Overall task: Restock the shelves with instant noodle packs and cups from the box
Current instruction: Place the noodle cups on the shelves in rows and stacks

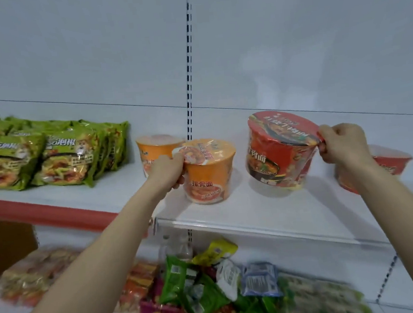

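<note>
My left hand (168,171) grips the near rim of an orange noodle cup (210,173) that stands on the white shelf (268,216). A second orange cup (156,145) stands just behind it to the left. My right hand (341,144) pinches the right rim of a large red noodle bowl (279,150), which is tilted to the left above the shelf. Another red bowl (386,163) sits behind my right wrist, partly hidden. Several green noodle packs (50,155) lean in rows at the shelf's left end.
The shelf's left section has a red front strip (43,213). On the shelf below lie mixed snack bags (207,293) and blurred noodle packs (36,273). A cardboard box (6,243) shows at the left edge. The white back panel has slotted uprights (190,83).
</note>
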A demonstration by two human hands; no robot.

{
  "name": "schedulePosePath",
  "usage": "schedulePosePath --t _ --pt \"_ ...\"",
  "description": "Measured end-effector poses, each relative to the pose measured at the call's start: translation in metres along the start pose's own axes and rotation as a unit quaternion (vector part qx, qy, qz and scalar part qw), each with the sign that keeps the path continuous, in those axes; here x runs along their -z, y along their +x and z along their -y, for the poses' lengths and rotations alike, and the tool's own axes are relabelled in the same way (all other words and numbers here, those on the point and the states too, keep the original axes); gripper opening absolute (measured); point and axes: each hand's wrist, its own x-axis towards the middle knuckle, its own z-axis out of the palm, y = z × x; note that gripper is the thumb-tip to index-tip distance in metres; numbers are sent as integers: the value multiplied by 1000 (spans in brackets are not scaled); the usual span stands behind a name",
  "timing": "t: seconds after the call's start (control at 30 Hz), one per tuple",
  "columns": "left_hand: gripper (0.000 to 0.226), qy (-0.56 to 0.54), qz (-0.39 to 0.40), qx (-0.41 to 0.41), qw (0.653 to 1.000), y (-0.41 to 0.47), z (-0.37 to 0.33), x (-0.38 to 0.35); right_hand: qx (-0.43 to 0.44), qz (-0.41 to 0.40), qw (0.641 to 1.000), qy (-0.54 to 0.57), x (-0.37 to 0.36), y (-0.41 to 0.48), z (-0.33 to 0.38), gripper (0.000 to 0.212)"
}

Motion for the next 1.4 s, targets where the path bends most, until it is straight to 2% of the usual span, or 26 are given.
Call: schedulePosePath --t 0.23,0.43,0.6,0.8,0.97,1.03,1.17,1.23,1.3,1.37,1.4 --pt "36 -43 46 8 998 80 9 -25 -22 -27 999 -7 -13 12 1 34" --pt "33 2 34 -12 999 105 14 -41 -28 -11 999 -25 -13 16 4 31" --pt "47 21 29 1 999 114 14 -47 -31 -8 999 -14 -12 16 7 30" --pt "42 68 7 -40 997 116 17 -48 -22 9 1000 -19 -13 13 12 32" --pt "63 97 30 -70 992 88 15 -43 -23 10 1000 -7 -12 9 17 36" --pt "65 153 69 -110 980 63 15 -47 -23 4 1000 -8 -8 8 20 36" --pt "36 284 121 -215 927 10 16 -74 -25 -21 999 15 11 6 27 37" --pt "31 307 168 -261 900 -12 16 -95 -30 -39 999 24 27 3 29 37" --pt "42 306 221 -311 873 -33 17 -118 -34 -62 997 32 46 0 29 37" --pt "59 316 239 -371 840 -50 17 -142 -36 -88 995 36 67 -4 27 37" --pt "60 323 240 -395 826 -57 16 -153 -39 -101 994 30 79 -6 26 36"
